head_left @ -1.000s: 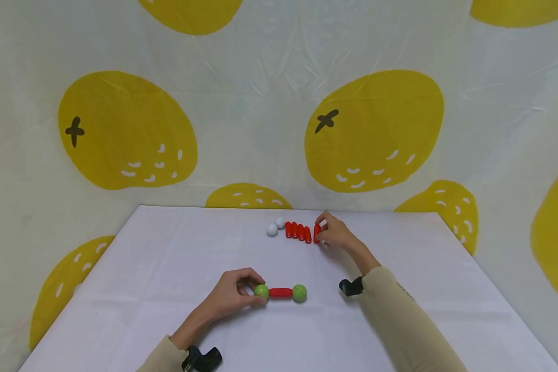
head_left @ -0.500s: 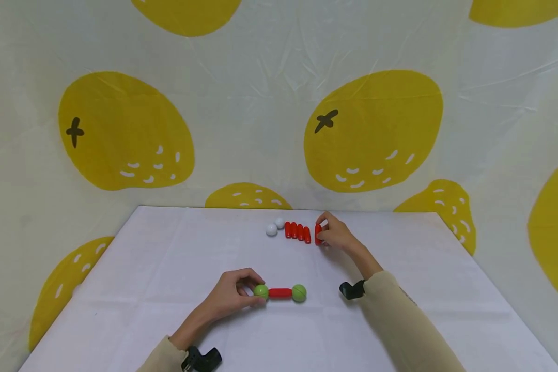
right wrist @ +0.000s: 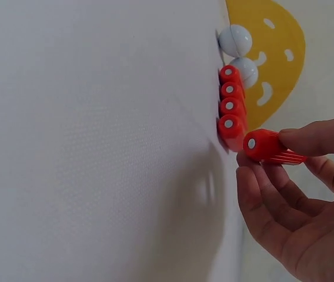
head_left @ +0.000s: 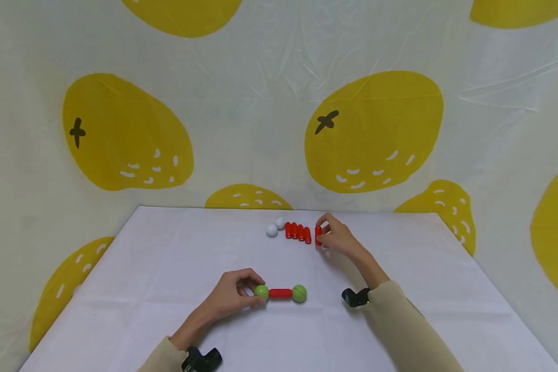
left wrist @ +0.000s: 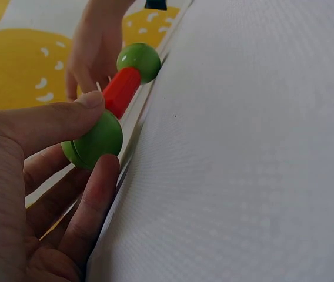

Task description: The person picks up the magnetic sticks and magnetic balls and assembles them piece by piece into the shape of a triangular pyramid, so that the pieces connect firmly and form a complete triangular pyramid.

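Note:
My left hand point(head_left: 234, 295) pinches the left green ball point(left wrist: 99, 141) between thumb and fingers. A short red rod point(head_left: 280, 293) joins that ball to another green ball point(head_left: 299, 293), forming a dumbbell shape low over the white table. Farther off, my right hand point(head_left: 338, 236) holds a separate red rod point(right wrist: 264, 145) between thumb and fingers. A silvery disc shows in this rod's end in the right wrist view. Just left of it, several more red rods point(right wrist: 230, 107) lie side by side in a row.
Two white balls point(head_left: 272, 230) sit at the left end of the row of rods, near the back edge of the white-covered table point(head_left: 144, 258). Behind stands a pale curtain point(head_left: 251, 119) printed with yellow fruit.
My right hand has shifted slightly right and towards me with the red rod, widening the gap to the row. The left hand and its dumbbell shape stay in place.

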The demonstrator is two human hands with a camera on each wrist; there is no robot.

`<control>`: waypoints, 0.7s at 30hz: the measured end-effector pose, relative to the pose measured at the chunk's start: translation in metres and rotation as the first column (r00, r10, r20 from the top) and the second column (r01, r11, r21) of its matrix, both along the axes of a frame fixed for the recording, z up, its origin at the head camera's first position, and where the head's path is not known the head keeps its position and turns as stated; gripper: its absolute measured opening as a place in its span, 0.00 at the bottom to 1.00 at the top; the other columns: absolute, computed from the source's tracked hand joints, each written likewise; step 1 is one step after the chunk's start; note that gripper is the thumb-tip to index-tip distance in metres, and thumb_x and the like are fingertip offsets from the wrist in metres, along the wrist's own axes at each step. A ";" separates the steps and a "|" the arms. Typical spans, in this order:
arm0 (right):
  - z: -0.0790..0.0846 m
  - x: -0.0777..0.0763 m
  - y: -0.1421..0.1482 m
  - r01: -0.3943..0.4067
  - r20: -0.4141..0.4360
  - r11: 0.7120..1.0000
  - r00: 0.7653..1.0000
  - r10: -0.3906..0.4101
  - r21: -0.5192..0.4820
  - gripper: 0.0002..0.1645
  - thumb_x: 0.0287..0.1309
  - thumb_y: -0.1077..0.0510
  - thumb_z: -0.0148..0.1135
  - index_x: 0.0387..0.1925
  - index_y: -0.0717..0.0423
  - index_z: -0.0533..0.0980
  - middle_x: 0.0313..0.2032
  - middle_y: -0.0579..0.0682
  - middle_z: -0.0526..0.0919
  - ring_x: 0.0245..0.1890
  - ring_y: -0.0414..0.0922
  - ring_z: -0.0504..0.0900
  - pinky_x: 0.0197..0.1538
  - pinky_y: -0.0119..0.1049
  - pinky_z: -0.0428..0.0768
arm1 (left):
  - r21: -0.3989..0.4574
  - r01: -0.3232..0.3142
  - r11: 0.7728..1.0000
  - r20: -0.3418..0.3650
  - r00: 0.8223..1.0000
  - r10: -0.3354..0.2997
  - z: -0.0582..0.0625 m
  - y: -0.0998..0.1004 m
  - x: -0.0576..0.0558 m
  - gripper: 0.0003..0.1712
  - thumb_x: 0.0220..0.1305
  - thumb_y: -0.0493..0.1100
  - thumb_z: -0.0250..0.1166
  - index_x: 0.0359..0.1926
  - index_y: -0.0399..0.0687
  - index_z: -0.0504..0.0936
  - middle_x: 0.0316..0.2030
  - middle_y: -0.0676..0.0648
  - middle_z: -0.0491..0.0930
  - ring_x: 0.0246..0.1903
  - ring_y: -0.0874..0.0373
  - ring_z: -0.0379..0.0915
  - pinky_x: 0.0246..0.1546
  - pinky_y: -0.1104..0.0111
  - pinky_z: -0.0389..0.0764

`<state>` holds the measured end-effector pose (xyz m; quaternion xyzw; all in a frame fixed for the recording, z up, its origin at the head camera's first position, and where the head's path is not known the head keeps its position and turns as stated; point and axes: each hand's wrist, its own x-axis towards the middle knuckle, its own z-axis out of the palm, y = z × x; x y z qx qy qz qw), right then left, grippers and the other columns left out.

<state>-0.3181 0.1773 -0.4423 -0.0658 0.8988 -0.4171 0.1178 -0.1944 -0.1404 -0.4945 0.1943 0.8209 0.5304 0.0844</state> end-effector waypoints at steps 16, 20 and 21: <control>0.015 0.031 -0.017 -0.106 -0.030 0.992 0.994 0.104 -0.074 0.20 0.66 0.64 0.63 0.57 0.56 0.71 0.48 0.59 0.82 0.42 0.48 0.82 0.44 0.38 0.86 | -0.027 -0.021 0.999 0.018 1.000 0.022 0.001 0.002 0.002 0.18 0.53 0.50 0.81 0.45 0.58 0.87 0.38 0.55 0.87 0.38 0.65 0.82 0.35 0.72 0.84; 0.016 0.039 -0.023 -0.148 -0.030 0.985 0.989 0.145 -0.085 0.18 0.66 0.64 0.63 0.55 0.54 0.72 0.47 0.57 0.82 0.42 0.47 0.82 0.45 0.37 0.86 | -0.026 -0.022 0.999 0.019 1.000 0.022 0.000 0.002 0.002 0.18 0.53 0.50 0.81 0.45 0.59 0.87 0.38 0.56 0.87 0.38 0.65 0.82 0.35 0.72 0.84; 0.017 0.040 -0.024 -0.162 -0.034 0.983 0.987 0.160 -0.088 0.18 0.66 0.64 0.63 0.55 0.54 0.72 0.47 0.57 0.82 0.42 0.47 0.82 0.45 0.38 0.86 | -0.026 -0.021 0.999 0.020 1.000 0.022 0.000 0.003 0.002 0.19 0.53 0.50 0.81 0.45 0.59 0.87 0.38 0.56 0.87 0.38 0.65 0.82 0.35 0.72 0.84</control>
